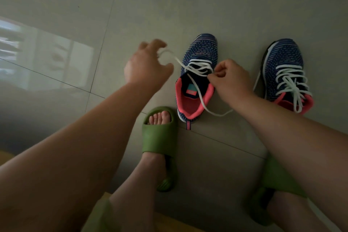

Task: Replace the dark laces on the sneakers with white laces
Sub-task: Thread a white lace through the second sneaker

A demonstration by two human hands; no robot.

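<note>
Head view: our left hand (pixel 146 63), blurred, curls its fingers round one end of the white lace (pixel 195 66) at ten o'clock of the near sneaker (pixel 197 81). Our right hand (pixel 228 79) pinches the lace at its tongue. At three o'clock stands the second sneaker (pixel 284 73), laced white.

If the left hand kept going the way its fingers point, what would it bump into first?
Probably nothing but bare floor. The left hand, holding the white lace, points up and away past the sneaker; depth is unclear.
</note>
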